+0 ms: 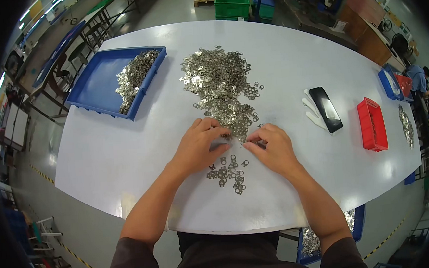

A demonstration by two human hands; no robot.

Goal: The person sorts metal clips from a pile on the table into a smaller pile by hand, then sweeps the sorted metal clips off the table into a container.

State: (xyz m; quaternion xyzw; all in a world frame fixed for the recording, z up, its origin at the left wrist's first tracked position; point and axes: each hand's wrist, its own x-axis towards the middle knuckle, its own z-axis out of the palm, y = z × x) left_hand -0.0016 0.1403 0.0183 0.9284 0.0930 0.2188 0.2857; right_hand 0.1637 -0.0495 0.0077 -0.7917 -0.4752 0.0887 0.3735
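Note:
A large heap of small flat metal rings with tabs (216,75) lies on the white table and narrows toward me. At its near end, on the left, is my left hand (202,142), its fingers curled with thumb and fingertips around a few of the metal pieces. My right hand (273,147) is at the right side of the heap's tip, thumb and index finger pinched together at a small metal piece. Between my forearms, a looser group of the same pieces (222,174) lies spread on the table.
A blue tray (93,80) partly filled with metal pieces stands at the left. To the right lie a phone (327,110), a white glove (313,112), a red basket (373,124), a small blue bin (389,84) and another pile (406,127). A person (419,79) is at the far right.

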